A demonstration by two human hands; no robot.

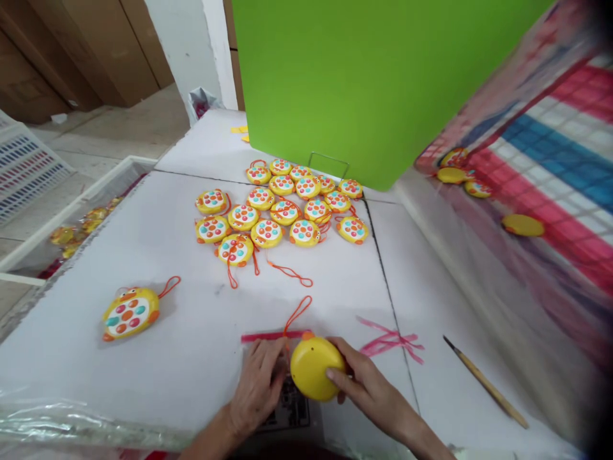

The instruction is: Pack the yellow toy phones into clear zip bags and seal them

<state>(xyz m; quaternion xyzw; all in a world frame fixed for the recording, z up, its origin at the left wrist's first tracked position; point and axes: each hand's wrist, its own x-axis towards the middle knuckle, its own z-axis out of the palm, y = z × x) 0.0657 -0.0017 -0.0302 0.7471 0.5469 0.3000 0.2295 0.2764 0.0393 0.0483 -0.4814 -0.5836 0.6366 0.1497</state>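
1. Standing on the floor at far left, a white slatted crate adjoins a white-rimmed tray containing small yellow items.
2. On the left of the white table, a lone toy lies with its coloured buttons upward, its orange loop pointing right.
3. Farther back, a cluster of toys, mostly button side up, lies before a green panel.
4. The left hand, fingers bent, is just beside the held toy, near its orange cord; whether it pinches the cord cannot be told.
5. Beneath the hands lies what appears to be a clear printed bag, partly hidden.
6. The held toy, plain yellow back uppermost, is above the bag, gripped at its right edge by the right hand, thumb on top.
7. Crossed pink strips lie farther right.
8. Beyond them, a wooden-handled tool lies diagonally.
9. At far right, several toys rest against striped sheeting.
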